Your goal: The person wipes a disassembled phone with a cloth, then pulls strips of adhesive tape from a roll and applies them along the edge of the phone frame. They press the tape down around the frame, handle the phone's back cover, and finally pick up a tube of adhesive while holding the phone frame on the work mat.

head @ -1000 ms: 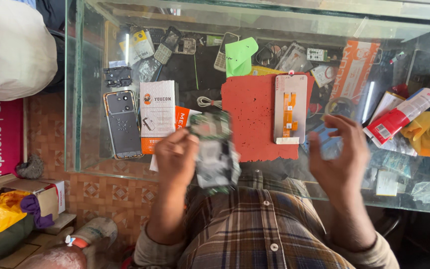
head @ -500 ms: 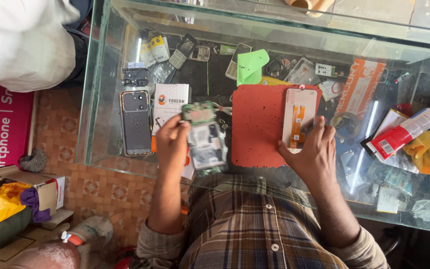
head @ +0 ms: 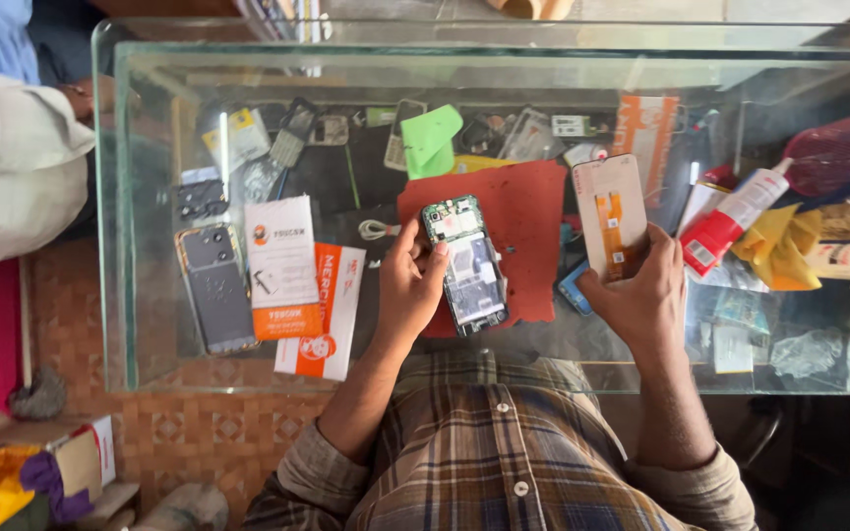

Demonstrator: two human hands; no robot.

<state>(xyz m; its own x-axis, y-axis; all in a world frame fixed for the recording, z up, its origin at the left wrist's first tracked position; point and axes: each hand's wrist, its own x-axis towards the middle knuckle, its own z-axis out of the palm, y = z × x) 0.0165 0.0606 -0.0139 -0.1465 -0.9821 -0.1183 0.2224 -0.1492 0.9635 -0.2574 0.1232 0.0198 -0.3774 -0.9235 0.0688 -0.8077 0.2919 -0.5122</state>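
Left hand (head: 410, 285) closed around an opened phone body (head: 466, 265), back cover off, green circuit board and metal shielding exposed; thumb and fingers grip its left edge and upper corner, lower end tilted toward the person's chest; right hand (head: 641, 295) closed on a replacement display panel (head: 610, 214) with an orange flex ribbon down its back, held near upright by the lower end only, fingers wrapped behind; the two parts sit well apart, phone body over the red work mat (head: 533, 211), panel above the mat's right edge; both are lifted clear of the glass bench (head: 150, 324); around them on the bench: a grey phone back cover (head: 216, 287) at far left, white and orange spare-part packets (head: 297, 285) just beside it, a green cloth (head: 430, 143) beyond the mat, a glue tube (head: 735, 221) with red label and a yellow rag (head: 784, 246) to the right; judged risks: the panel is pinched at one end, so a slack grip could let it tip and drop onto glass, cracking it; the ribbon may well crease if the fingers slide up over it; the bare board lies near the left thumb, so pressure or a slip there could likely damage small components.
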